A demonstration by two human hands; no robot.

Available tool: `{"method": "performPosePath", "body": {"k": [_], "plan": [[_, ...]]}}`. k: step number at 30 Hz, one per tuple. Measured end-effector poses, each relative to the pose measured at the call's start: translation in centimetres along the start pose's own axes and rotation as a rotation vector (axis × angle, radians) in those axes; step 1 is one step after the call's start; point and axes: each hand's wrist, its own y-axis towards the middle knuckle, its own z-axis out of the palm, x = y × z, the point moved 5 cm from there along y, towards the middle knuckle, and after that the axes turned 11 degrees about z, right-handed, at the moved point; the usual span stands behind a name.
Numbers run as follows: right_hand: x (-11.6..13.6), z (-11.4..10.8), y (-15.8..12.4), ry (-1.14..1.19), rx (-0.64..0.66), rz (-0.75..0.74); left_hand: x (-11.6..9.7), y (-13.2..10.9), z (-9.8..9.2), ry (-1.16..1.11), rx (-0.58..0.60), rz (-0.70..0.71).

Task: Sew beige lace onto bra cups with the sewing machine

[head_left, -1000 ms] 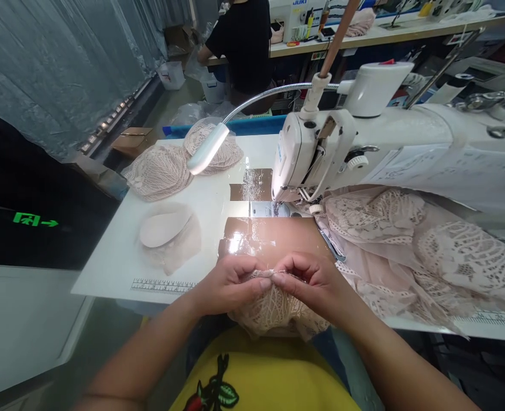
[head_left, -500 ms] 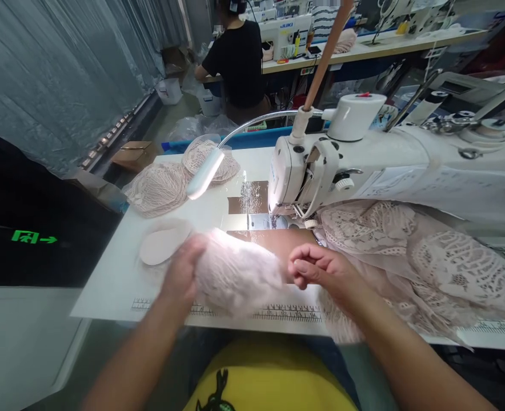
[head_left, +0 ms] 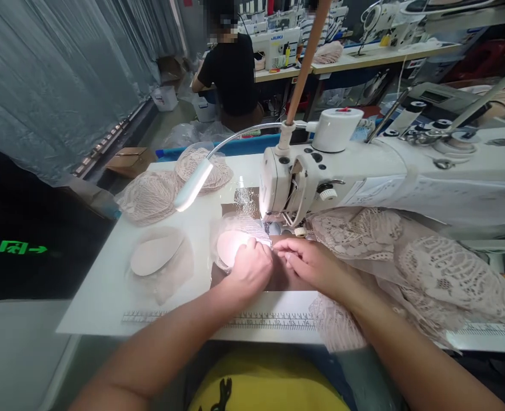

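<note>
Lying beside the machine: a pale pink, oval-faced lace-and-mesh piece (head_left: 228, 246) rested on the glossy brown sheet (head_left: 294, 282), just left of and in front of the white metal sewing-machine head (head_left: 273, 182).
Weight and stiffness: the piece appeared light; its mesh border looked limp and its oval face slightly firmer.
Surface: the openwork appeared prone to snagging and stretching, and the glossy sheet likely let it slide.
Hold point: the firmer oval face, close to the edge, seemed the safest place to grip; the loose mesh alone would probably have distorted.
Left hand: the left hand (head_left: 252, 266) was curled over the piece's right side, gripping it.
Right hand: the right hand (head_left: 308, 260) had thumb and forefinger drawn together near that edge; whether the tips held any fabric could not be told.
Second oval: a pale pink oval on sheer mesh (head_left: 156, 254) lay farther left on the smooth white table (head_left: 93, 299).
Lamp: a slim white gooseneck lamp (head_left: 195, 185) lit the work.
Right side: a bulky pale pink lace garment (head_left: 453, 277) lay beyond the right hand.
</note>
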Motion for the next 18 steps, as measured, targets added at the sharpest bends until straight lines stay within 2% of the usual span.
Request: {"method": "performPosePath", "body": {"k": [2,4,7,10,12,15,18], "plan": [[0.2,0.7,0.6,-0.145,-0.044,-0.067,-0.9,-0.4,0.0,0.066,0.099,0.015],[0.1,1.8,0.9,-0.305,-0.056,-0.128,-0.9,-0.9,-1.1,0.071,0.129,0.019],[-0.2,3.2,1.1,-0.53,-0.075,-0.162,0.1,-1.6,-3.4,-0.141,0.115,0.095],[-0.4,3.8,1.0,-0.643,-0.133,-0.176,1.6,-1.7,-4.6,-0.412,0.106,0.184],[-0.5,3.9,1.0,-0.681,-0.176,-0.173,2.7,-1.5,-4.3,-0.422,0.014,0.179],[-0.6,3.8,1.2,-0.704,-0.238,-0.155,3.4,-1.0,-2.8,-0.288,-0.13,0.203],[-0.5,3.7,1.6,-0.701,-0.272,-0.144,3.7,-0.4,-1.4,-0.221,-0.167,0.263]]}}
